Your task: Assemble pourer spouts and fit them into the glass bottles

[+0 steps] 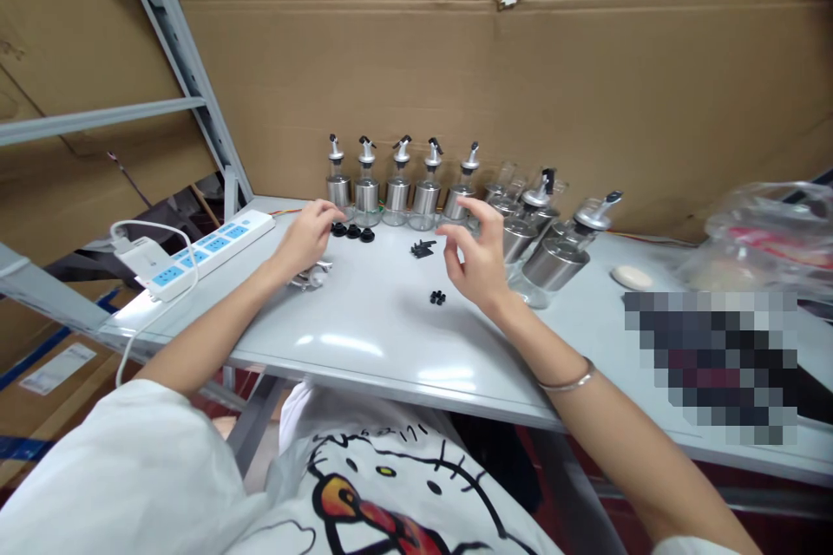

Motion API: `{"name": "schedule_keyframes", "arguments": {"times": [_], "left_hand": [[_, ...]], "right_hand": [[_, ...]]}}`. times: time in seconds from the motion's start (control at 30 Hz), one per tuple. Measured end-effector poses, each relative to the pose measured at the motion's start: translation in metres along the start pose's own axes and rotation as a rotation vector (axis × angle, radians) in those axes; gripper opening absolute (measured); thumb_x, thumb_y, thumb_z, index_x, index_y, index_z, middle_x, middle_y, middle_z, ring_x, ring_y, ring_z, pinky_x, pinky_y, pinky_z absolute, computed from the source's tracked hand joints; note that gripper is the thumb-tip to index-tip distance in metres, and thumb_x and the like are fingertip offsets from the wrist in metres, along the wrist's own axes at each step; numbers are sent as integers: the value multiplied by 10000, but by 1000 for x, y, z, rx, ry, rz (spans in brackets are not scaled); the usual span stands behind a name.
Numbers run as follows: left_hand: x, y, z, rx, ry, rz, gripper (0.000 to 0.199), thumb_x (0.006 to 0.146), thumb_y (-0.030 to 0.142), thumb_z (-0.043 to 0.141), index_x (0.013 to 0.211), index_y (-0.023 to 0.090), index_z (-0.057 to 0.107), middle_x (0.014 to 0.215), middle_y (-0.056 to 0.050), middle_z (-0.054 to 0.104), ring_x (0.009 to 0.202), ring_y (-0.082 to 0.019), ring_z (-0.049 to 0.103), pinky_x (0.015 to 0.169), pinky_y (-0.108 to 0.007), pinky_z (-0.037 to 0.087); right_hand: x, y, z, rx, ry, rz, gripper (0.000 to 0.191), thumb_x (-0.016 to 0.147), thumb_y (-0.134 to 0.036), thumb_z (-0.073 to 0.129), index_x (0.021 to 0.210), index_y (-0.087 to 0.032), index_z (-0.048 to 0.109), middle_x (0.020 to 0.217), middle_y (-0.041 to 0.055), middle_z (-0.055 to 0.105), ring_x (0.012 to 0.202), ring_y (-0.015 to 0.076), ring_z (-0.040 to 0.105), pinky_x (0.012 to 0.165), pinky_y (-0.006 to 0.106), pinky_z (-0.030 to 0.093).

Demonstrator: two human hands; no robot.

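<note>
The left hand (313,232), its fingers bent beside black stoppers (352,231), hides any grip, while the right hand (478,256) hangs half-open and empty near black levers (423,249), the parts apparently grouped by kind for easy picking before dispenser bottles (397,191).

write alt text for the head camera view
A person's left hand is by black caps, the right hand by small black parts, on a pale table. Behind stand bottles with metal bands, some with pour spouts; a white power strip lies at left.
</note>
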State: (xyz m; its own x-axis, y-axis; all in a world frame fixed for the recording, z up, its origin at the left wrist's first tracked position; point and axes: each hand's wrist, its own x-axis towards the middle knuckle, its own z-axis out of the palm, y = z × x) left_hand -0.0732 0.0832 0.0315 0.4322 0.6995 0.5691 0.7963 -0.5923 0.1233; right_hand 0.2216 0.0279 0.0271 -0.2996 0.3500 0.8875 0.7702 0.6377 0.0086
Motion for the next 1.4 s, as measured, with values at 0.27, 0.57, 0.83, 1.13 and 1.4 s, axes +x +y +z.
{"name": "schedule_keyframes", "arguments": {"times": [0.27,0.57,0.83,1.13,1.4], "left_hand": [[-3,-23,-5,255,-402,-512,431,905,480,372,1137,182,579,1032,-133,618,937,-297,614,867,-415,474],[-1,-26,2,132,-353,-427,272,845,287,532,1080,157,577,931,-86,633,914,-242,604,867,-345,468],[-24,68,24,-318,109,365,139,924,291,510,1030,201,502,1059,-78,544,975,-169,564,850,-318,502],[-37,102,35,-548,80,691,111,915,239,547,973,216,454,851,-15,512,764,-112,510,672,-225,501],[-39,99,35,-526,96,686,117,935,303,518,974,210,460,894,-38,631,820,-121,617,727,-269,537]], "right_hand": [[0,-1,2,41,-4,-38,241,812,-63,428,893,-250,557,1246,79,482,1181,268,459,946,481,409],[-1,-3,4,51,-22,-44,231,808,-61,427,853,-243,561,1242,68,500,1168,259,457,931,480,406],[0,-4,4,76,-51,-64,216,821,-72,431,888,-229,564,1217,98,537,1163,270,462,927,479,396],[7,-9,-5,249,-326,-6,176,836,-129,470,835,-221,620,1061,96,610,1052,266,511,877,460,416],[17,-20,-20,812,-683,220,162,858,-224,549,836,-181,703,923,58,616,880,173,577,830,348,450]]}}
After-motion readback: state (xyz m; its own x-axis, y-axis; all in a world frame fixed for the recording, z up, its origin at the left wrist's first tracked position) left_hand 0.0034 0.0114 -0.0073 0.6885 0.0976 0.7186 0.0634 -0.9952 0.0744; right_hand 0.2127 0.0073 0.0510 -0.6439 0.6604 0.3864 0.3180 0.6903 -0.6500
